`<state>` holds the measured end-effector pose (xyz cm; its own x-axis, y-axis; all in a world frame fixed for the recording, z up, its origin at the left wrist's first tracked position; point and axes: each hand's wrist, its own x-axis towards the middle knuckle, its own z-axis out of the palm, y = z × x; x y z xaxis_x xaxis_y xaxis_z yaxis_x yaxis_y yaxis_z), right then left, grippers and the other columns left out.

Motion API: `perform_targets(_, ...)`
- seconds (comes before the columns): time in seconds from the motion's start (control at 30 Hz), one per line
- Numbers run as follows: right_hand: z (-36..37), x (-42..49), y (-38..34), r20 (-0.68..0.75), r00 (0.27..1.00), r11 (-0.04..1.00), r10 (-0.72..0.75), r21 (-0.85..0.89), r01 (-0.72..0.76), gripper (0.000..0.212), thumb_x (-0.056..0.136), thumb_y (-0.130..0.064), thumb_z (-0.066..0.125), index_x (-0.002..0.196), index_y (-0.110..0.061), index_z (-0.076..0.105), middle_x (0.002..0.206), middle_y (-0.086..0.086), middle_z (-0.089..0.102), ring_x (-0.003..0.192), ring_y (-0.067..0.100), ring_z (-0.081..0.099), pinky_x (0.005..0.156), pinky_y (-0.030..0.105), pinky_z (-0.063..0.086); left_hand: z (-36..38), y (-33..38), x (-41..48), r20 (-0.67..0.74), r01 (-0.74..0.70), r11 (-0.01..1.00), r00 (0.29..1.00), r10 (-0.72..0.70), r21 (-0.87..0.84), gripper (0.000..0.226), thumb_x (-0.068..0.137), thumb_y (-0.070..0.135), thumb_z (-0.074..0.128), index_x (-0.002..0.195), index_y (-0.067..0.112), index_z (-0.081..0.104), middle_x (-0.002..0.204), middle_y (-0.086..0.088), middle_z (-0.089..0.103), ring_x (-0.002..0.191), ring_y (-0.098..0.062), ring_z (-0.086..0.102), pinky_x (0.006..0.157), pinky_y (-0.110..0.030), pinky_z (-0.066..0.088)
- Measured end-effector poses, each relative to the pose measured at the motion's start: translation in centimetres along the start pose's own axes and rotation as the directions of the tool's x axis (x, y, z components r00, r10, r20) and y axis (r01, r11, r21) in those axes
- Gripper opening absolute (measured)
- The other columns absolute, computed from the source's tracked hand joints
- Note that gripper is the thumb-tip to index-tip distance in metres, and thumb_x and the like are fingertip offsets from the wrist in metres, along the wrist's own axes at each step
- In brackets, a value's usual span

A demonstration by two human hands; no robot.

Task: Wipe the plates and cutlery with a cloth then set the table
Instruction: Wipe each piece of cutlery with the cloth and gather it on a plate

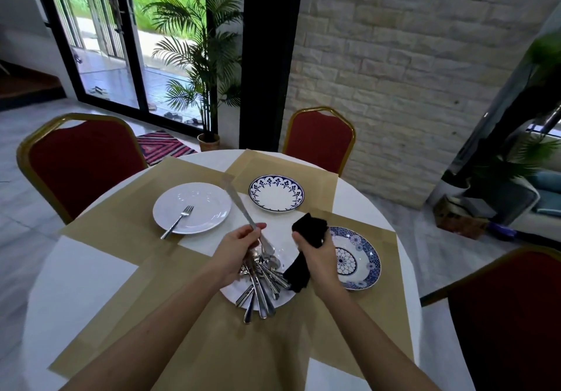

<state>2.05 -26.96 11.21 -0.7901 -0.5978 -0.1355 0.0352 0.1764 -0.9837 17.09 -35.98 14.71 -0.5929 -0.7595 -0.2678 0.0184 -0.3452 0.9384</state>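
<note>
The stock plate, the white one nearest the person on the round table, carries the heap of unwiped cutlery, handles fanning over its near rim. Just above that plate the left hand pinches 1 long piece between thumb and curled fingers, its far end angled up and away; blur hides whether it is a knife or a spoon. To the right of the stock plate the right hand is closed around a black cloth, 1 tail hanging onto the plate's right edge. Beyond and to the left of the stock plate sits a white plate with a fork laid on it; straight beyond is a blue-rimmed plate; touching the right side is a blue patterned plate. The step in hand looks like wiping this 1 piece. To do it well, I would wrap the cloth around the metal close to the left fingers and draw it out to the free end, turn the piece, then repeat, keeping it lifted clear of the heap so it does not touch unwiped pieces, and keep bare fingers off the wiped part.
</note>
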Motion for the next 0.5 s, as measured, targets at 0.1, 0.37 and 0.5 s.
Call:
perform_targets(0.1, 1.1, -1.5, 1.3, 0.160, 0.986, 0.992, 0.039, 0.114, -0.058, 0.076, 0.063, -0.044, 0.086, 0.127, -0.024, 0.052, 0.117, -0.004, 0.065, 0.107, 0.015, 0.063, 0.098, 0.039, 0.048, 0.1, 0.5, 0.6, -0.067, -0.036, 0.996, 0.997, 0.042, 0.086, 0.013, 0.095, 0.016, 0.058, 0.102, 0.017, 0.069, 0.084, 0.003, 0.060, 0.077, -0.010, 0.050, 0.060, -0.018, 0.039)
perform_targets(0.37, 2.4, -1.9, 0.6, 0.195, 0.979, 0.883, 0.064, 0.445, -0.146, 0.054, 0.072, -0.021, 0.083, 0.120, -0.010, 0.061, 0.107, 0.009, 0.071, 0.091, 0.018, 0.068, 0.079, 0.032, 0.054, 1.4, 0.3, 0.3, -0.075, -0.050, 0.996, 0.996, 0.056, 0.080, 0.016, 0.094, 0.018, 0.059, 0.106, 0.015, 0.068, 0.079, 0.009, 0.061, 0.072, -0.006, 0.048, 0.061, -0.018, 0.035)
perform_targets(0.5, 2.2, -2.2, -0.7, 0.185, 0.982, 0.860, 0.031, 0.496, -0.121, 0.039, 0.072, -0.010, 0.079, 0.109, -0.008, 0.066, 0.094, 0.007, 0.071, 0.080, 0.015, 0.066, 0.072, 0.029, 0.051, 1.5, 0.4, 0.5, -0.078, -0.034, 0.999, 0.996, 0.036, 0.029, 0.014, 0.095, 0.020, 0.058, 0.105, 0.019, 0.067, 0.092, 0.008, 0.064, 0.085, -0.009, 0.054, 0.066, -0.020, 0.039)
